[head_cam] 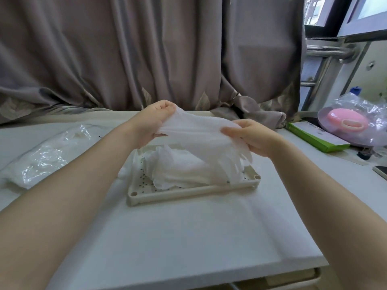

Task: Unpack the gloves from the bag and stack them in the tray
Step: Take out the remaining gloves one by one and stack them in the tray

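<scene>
A thin translucent white glove (199, 132) is stretched between both hands above the tray. My left hand (152, 120) grips its cuff end with curled fingers. Holding the other side is my right hand (251, 135), and the glove's fingers hang down past it toward the tray. Below, a cream perforated tray (188, 194) lies on the white table and holds a loose pile of white gloves (184, 170). The clear plastic bag (44, 158) lies crumpled at the table's left.
A green box (316, 137) and a pink object under clear plastic (351, 122) sit at the right. A phone edge (380, 170) shows far right. Grey curtains (146, 49) hang behind the table. The table's front edge (188, 277) runs near the bottom.
</scene>
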